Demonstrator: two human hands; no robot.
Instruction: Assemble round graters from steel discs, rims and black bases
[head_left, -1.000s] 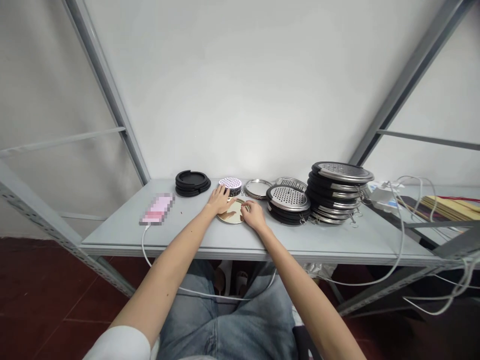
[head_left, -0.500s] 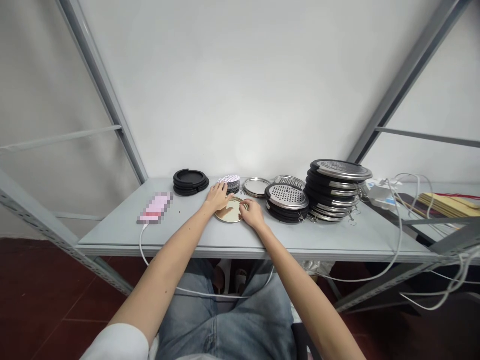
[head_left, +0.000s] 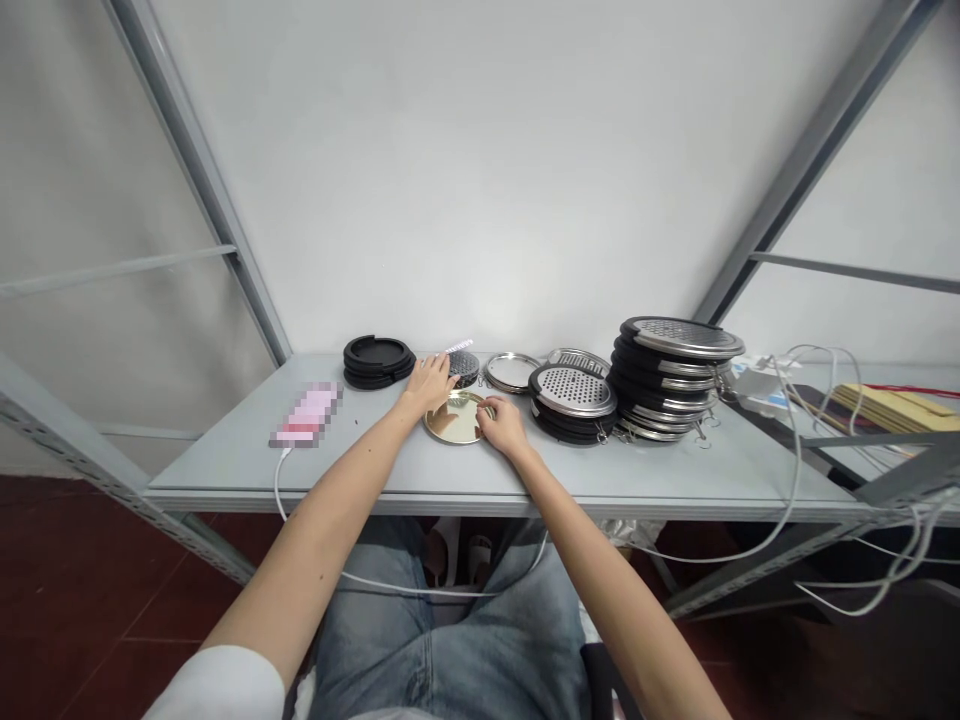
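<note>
A shiny round metal plate (head_left: 454, 424) lies on the grey table in front of me. My right hand (head_left: 501, 424) is on its right edge, with curled fingers gripping the rim. Beyond the plate's upper left side, my left hand (head_left: 431, 383) reaches to a small stack of perforated dark discs (head_left: 465, 368). Its fingers are at the stack's left side, and a thin bright disc there is tilted up. The fingertips partly hide what they touch.
Black rings (head_left: 377, 360) are stacked at the left, behind a pink phone (head_left: 309, 412) on a white cable. Silver lids (head_left: 512, 371) lie behind the plate. Right of them stand black-rimmed graters (head_left: 574, 392) and a taller stack (head_left: 667, 380). Yellow envelopes (head_left: 896, 408) lie far right.
My left hand has moved slightly left and back, off the plate's edge. The bright top disc of the small stack has gone from lying flat to tilted. My right hand stays on the plate.
</note>
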